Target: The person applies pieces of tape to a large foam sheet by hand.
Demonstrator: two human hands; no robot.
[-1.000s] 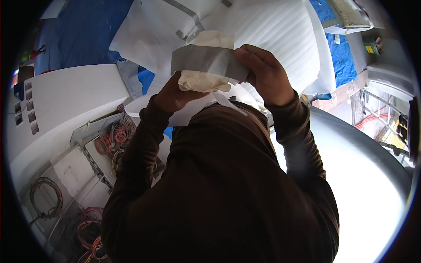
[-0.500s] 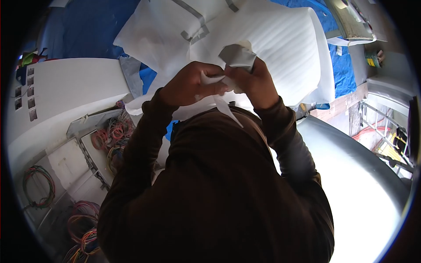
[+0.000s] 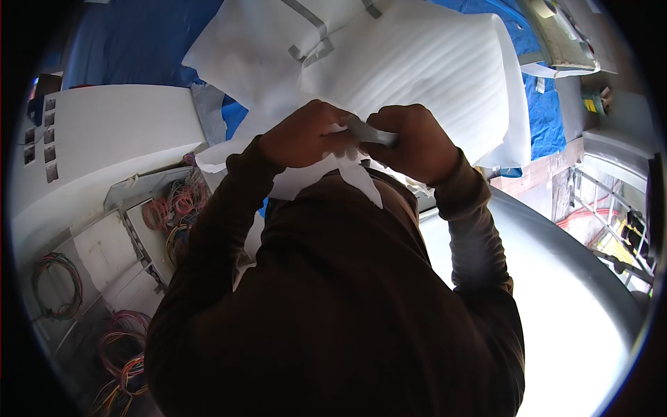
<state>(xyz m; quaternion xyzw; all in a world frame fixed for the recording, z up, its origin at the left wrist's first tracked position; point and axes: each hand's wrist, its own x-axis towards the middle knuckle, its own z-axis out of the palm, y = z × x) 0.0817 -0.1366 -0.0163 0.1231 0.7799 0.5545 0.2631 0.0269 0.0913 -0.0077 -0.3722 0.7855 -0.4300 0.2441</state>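
Observation:
My left hand (image 3: 306, 135) is closed, its thumb and fingers pinching one end of a short grey tape strip (image 3: 372, 132) in front of my chest. The other end of that strip is pinched by my right hand (image 3: 417, 142), also closed. Pieces of thin white sheet (image 3: 358, 182) hang below my left hand and between the hands. Behind both hands spreads a large white foam sheet (image 3: 424, 76), with grey tape strips (image 3: 309, 17) stuck on its upper part.
Bundles of coloured wires (image 3: 186, 201) lie at the left beside a white panel (image 3: 132, 132). Blue sheeting (image 3: 139, 42) is at the back. A bright curved surface (image 3: 549, 278) lies at the right, with metal rails (image 3: 601, 201) beyond it.
The grey tape piece has turned and now stretches between my hands. My right hand has moved slightly right and down, its knuckles turned up. More white sheet shows below my left hand.

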